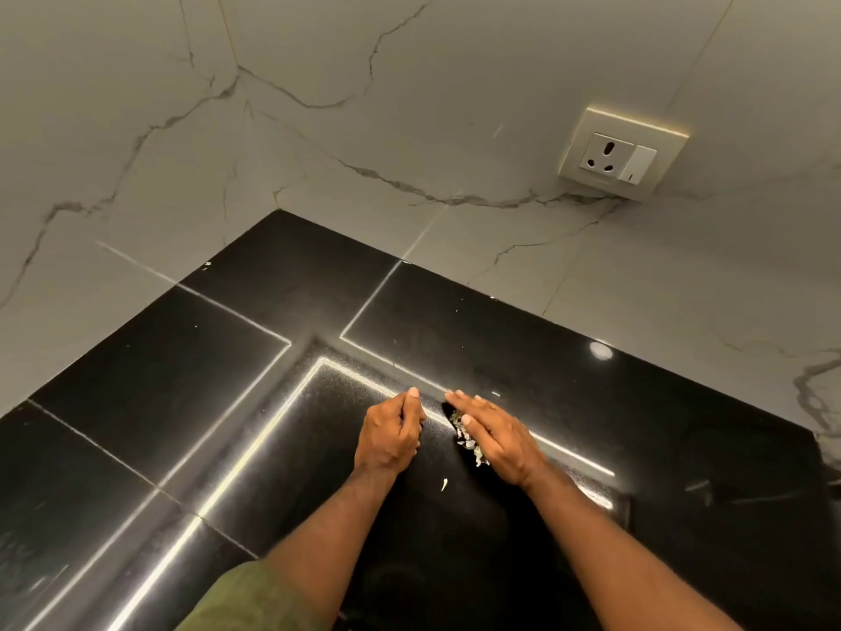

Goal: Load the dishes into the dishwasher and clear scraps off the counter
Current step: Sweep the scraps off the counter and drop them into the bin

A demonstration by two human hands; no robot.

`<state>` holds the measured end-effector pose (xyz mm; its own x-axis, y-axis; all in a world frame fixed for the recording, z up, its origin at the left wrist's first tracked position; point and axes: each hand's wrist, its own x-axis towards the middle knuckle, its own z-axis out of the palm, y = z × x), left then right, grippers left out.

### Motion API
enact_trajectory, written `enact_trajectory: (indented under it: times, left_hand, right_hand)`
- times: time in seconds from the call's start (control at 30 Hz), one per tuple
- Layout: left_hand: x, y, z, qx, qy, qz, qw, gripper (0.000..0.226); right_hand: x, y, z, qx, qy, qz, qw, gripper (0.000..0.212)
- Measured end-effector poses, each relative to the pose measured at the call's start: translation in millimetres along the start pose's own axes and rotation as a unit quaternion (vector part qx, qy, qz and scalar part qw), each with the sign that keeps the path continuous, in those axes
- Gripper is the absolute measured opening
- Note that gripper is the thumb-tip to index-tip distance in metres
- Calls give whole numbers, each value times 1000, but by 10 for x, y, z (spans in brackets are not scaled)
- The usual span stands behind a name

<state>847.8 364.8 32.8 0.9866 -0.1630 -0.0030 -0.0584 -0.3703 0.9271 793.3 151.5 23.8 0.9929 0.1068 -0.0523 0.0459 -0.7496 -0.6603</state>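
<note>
scraps (468, 441) lie in a small pale, greenish heap under the inner edge of the right hand (496, 437), whose straight fingers rest flat against them on the counter (191, 357). the heap's long axis follows the edge of that hand, from near the fingertips back toward the wrist, slanting up-left to down-right in the view. part of the heap is hidden beneath the palm, so how much lies there cannot be told. left hand (391, 437) sits just beside it, apart from the scraps, fingers loosely curled with the thumb pointing away; whether it holds anything is hard to make out. one stray fleck (444, 484) lies near, between the wrists. the counter is glossy black stone with bright reflected lines, meeting a corner of grey-veined marble wall (364, 107). a wall socket (623, 152) with a switch sits upper right. an olive sleeve (255, 603) is cut off at the bottom edge.
</note>
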Motion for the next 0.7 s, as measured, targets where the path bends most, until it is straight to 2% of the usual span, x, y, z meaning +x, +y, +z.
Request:
enact_trajectory:
  times: [0.1,0.13,0.2,0.23,0.3,0.33,0.4,0.43,0.5,0.63,0.7]
  left_hand:
    - [-8,25,-1,-16,5,-3,1000,53]
    - [-10,25,-2,-21,6,-4,1000,54]
    - [-18,14,-12,-36,7,-9,999,56]
    - [-24,6,-18,-45,7,-12,999,56]
    - [-32,-16,-31,-69,7,-17,997,57]
    - [-23,-29,-41,-85,8,-19,996,58]
    - [-12,-54,-55,-115,11,-25,993,58]
    - [-9,-61,-61,-128,13,-30,991,58]
    - [-6,-74,-76,-158,27,-43,986,59]
    - [-88,-98,-82,-192,58,-56,978,60]
    - [-169,-110,-66,-204,62,-63,975,61]
  right_hand:
    - [-253,-37,78,54,10,4,998,42]
    - [-316,-67,99,121,44,10,992,40]
    - [-420,-134,142,254,154,38,954,36]
    - [-456,-152,164,269,217,62,936,35]
    - [-527,-180,204,202,288,112,929,41]
    - [-552,-194,230,145,268,123,945,50]
    - [-602,-250,300,-9,154,102,983,72]
    - [-613,-277,344,-84,105,75,988,77]
    - [-605,-296,427,-167,82,19,982,69]
    - [-562,-300,457,-192,144,-12,971,32]
    - [-572,-296,496,-210,169,-31,963,27]
